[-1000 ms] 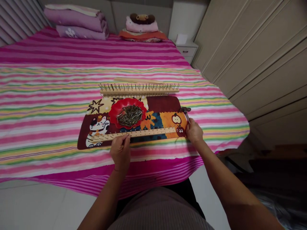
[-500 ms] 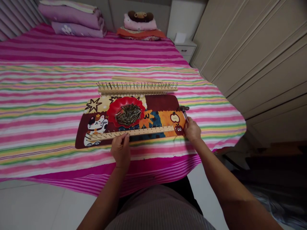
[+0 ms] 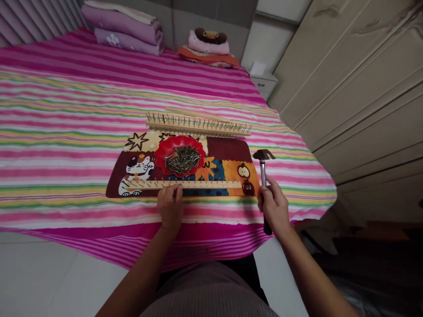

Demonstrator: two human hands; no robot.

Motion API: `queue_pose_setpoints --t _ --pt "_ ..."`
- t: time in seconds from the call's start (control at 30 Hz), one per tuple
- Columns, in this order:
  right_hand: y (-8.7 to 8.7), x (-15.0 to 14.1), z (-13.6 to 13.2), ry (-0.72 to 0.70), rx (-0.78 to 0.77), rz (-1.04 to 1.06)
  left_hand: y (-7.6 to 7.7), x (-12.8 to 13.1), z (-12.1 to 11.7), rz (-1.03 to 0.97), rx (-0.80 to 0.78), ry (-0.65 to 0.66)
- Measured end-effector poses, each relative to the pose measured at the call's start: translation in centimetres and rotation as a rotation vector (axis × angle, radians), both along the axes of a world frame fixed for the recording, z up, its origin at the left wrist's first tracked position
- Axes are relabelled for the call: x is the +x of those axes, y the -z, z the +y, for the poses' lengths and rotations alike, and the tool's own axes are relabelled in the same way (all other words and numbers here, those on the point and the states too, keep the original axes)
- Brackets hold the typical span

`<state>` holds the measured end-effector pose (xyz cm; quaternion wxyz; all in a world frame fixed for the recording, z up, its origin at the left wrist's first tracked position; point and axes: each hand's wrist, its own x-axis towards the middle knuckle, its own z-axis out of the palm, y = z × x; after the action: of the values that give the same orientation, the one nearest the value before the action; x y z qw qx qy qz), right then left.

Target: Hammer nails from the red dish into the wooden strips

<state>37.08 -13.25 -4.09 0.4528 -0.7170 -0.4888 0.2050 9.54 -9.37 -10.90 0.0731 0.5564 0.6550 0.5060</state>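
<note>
My left hand [image 3: 170,204] pinches something small, likely a nail, against the near wooden strip [image 3: 198,184], which lies on a patchwork mat [image 3: 228,152] and carries a row of nails. My right hand [image 3: 273,207] is closed round the handle of a small hammer [image 3: 263,169], its dark head lifted above the mat's right end. A red dish [image 3: 161,152] heaped with loose nails sits just behind the strip.
A second wooden strip [image 3: 198,126] studded with several nails lies behind the mat, a bare slat beyond it. All rest on a striped bed [image 3: 66,110]. Folded bedding [image 3: 125,28] and a plush toy [image 3: 209,39] are at the head; wardrobe doors [image 3: 357,79] stand right.
My right hand has picked the hammer up off the mat's right end and drawn it back toward me. My left hand has stayed at the near strip. The camera tilted slightly.
</note>
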Motion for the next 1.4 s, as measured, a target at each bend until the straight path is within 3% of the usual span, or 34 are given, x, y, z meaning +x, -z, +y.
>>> queue_pose_setpoints --t 0.1,0.17,0.27,0.47,0.6,0.73,0.83,0.97,1.07,1.2,1.4 --pt "-2.9 -4.2 -2.8 -0.309 -0.200 0.415 0.2 0.0 0.0 0.025 0.024 0.005" --pt "-3.9 -6.8 -3.7 -0.483 -0.252 0.480 0.4 0.0 0.0 0.041 0.041 0.019" --pt "-3.8 -9.6 -3.8 -0.637 -0.213 0.415 0.7 0.0 0.1 0.063 0.047 0.034" --pt "-2.3 -11.7 -2.8 -0.652 -0.185 0.334 1.1 0.1 0.1 0.115 0.090 0.053" --pt "-2.7 -11.8 -2.8 -0.628 -0.260 0.404 1.2 0.1 0.0 0.128 0.080 0.051" --pt "-3.6 -11.8 -3.2 -0.611 -0.162 0.400 1.0 0.1 -0.1 0.094 0.055 0.065" --pt "-3.2 -12.0 -3.1 -0.622 -0.128 0.348 0.9 0.1 -0.1 0.076 0.038 0.067" --pt "-2.6 -12.6 -3.1 -0.701 -0.221 0.356 1.2 0.0 0.1 0.093 0.014 0.042" --pt "-3.4 -12.1 -3.7 -0.636 -0.175 0.412 1.2 0.1 0.1 0.081 0.038 0.054" --pt "-3.8 -8.9 -3.5 -0.409 -0.059 0.373 1.1 0.1 0.0 0.080 0.053 0.084" --pt "-0.7 -0.1 0.9 -0.014 -0.015 -0.056 1.1 -0.1 0.2 0.108 0.088 0.079"
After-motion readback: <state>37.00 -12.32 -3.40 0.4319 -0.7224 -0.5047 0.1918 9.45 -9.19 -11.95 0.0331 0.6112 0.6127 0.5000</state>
